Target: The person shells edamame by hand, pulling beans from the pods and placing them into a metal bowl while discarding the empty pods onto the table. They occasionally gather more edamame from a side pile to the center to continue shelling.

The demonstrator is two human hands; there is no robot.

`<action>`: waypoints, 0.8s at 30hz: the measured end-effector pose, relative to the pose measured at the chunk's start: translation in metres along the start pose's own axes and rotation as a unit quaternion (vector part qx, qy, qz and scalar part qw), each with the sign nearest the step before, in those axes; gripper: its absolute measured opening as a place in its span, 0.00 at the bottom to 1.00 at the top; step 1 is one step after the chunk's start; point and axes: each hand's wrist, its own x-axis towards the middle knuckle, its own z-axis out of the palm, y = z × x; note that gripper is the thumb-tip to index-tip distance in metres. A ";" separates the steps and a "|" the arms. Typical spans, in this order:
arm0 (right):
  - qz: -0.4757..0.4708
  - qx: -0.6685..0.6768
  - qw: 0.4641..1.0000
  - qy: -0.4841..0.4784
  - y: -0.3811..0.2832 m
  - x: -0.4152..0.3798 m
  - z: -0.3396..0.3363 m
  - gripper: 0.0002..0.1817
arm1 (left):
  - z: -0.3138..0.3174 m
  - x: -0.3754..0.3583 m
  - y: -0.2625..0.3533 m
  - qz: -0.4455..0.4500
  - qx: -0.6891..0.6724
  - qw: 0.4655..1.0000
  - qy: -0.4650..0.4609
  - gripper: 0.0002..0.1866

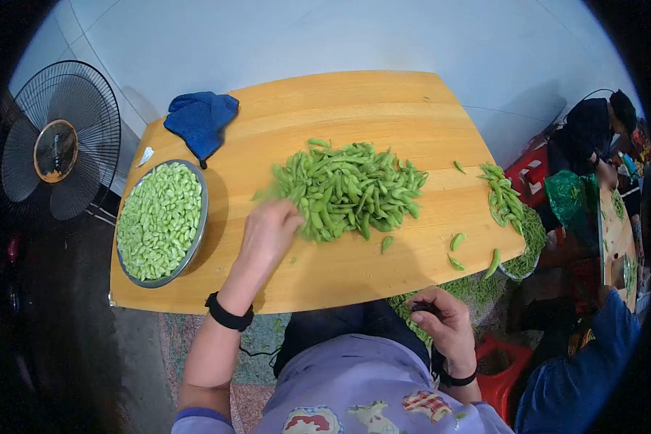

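A heap of green bean pods lies in the middle of the wooden table. My left hand is at the heap's left edge, its fingers curled and blurred by motion. A smeared green streak shows just beyond it, and whatever the fingers hold is hidden. Below the table's front edge, close to my body, my right hand is closed around a small dark object whose kind I cannot make out. To the left stands a metal bowl full of shelled green beans.
A blue cloth lies at the back left, near a standing fan. Loose pods rest at the right edge, above a container of green pieces. Two people sit at the right, beside a red stool and another table.
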 end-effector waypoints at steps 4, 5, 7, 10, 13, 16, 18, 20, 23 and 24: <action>-0.078 -0.069 0.994 -0.033 -0.010 0.013 0.006 0.07 | -0.012 -0.004 0.006 -0.121 -0.180 0.976 -0.013 0.04; -0.075 -0.073 0.994 -0.026 -0.012 0.018 0.007 0.07 | -0.015 -0.004 0.013 -0.199 -0.332 0.921 -0.035 0.05; -0.133 -0.060 0.988 -0.043 -0.016 0.026 0.006 0.08 | -0.018 -0.013 0.035 -0.208 -0.489 0.843 -0.077 0.07; -0.084 -0.015 0.996 -0.027 -0.025 0.032 0.009 0.08 | -0.016 -0.025 0.070 -0.224 -0.717 0.644 -0.146 0.08; -0.053 0.035 0.997 -0.037 -0.025 0.035 0.003 0.09 | 0.002 -0.033 0.089 -0.216 -0.731 0.624 -0.175 0.06; -0.055 0.055 0.992 -0.102 -0.026 0.038 -0.006 0.10 | 0.015 -0.034 0.107 -0.210 -0.711 0.642 -0.197 0.05; -0.036 0.081 0.993 -0.084 -0.028 0.034 -0.005 0.10 | 0.020 -0.034 0.120 -0.211 -0.672 0.678 -0.210 0.05; -0.018 0.107 0.992 -0.070 -0.029 0.032 -0.008 0.09 | 0.025 -0.032 0.124 -0.193 -0.657 0.693 -0.226 0.05; -0.038 0.078 0.994 -0.068 -0.029 0.028 -0.014 0.08 | 0.023 -0.030 0.129 -0.167 -0.622 0.723 -0.250 0.05; -0.069 0.051 0.994 -0.068 -0.028 0.027 -0.016 0.07 | 0.022 -0.029 0.131 -0.157 -0.603 0.739 -0.257 0.05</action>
